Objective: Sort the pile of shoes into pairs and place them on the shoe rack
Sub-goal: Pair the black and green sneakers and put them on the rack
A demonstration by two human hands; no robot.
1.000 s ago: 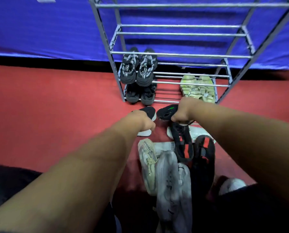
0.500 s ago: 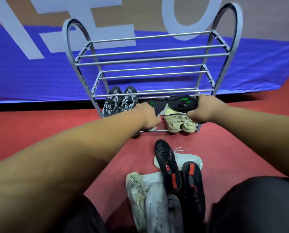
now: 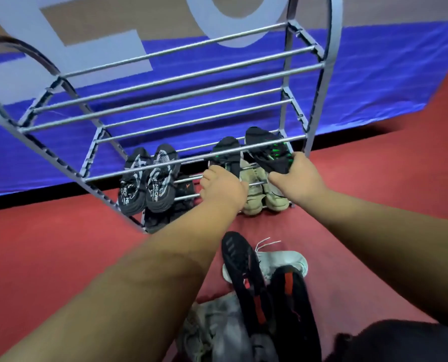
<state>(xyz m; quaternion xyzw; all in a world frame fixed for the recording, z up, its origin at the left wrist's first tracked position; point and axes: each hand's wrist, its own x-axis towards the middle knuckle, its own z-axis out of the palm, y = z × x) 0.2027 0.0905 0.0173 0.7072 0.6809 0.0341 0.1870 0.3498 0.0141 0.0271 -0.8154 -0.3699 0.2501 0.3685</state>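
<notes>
Both hands (image 3: 223,190) (image 3: 297,176) pushed black-green shoes (image 3: 268,148) onto rack (image 3: 191,160).

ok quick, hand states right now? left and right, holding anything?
Left hand: closed on the left black-and-green shoe, at the shoe rack.
Right hand: closed on the right black-and-green shoe, at the same shelf.

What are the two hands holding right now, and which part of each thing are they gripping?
Each hand holds one black shoe with green marks. The left hand grips the left shoe at its heel end; the right hand grips the right shoe at its heel end.
</notes>
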